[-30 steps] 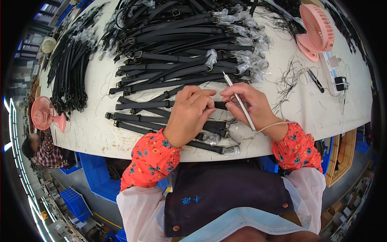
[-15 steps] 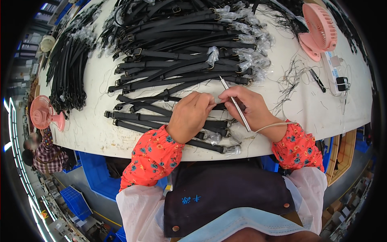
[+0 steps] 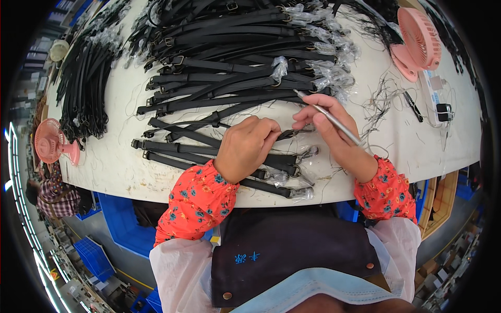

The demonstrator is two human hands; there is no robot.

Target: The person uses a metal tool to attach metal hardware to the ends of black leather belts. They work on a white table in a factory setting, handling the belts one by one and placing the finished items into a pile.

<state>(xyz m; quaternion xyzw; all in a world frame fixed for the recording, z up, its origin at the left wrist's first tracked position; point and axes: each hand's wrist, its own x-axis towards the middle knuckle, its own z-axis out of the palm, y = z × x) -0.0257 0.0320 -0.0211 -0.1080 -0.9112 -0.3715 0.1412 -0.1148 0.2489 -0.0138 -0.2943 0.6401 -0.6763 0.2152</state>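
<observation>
near the front edge of the white table, a black strap is held between both hands. the left hand is laid knuckles-up over it, fingers curled and pressed together onto the strap's near length. the right hand pinches the strap's metal-fitted end with thumb and forefinger, while a thin silver tool is gripped pen-like along the same fingers, its tip pointing far-left. more finished straps are laid in a row under the left wrist, and a large heap of straps is spread at the far side, some ends wrapped in clear plastic. a pink fan stands far right. the strap is judged light, limp and flexible, with a smooth, possibly slippery face; it is best taken close to the buckle end, where the hardware gives a firm grip.
</observation>
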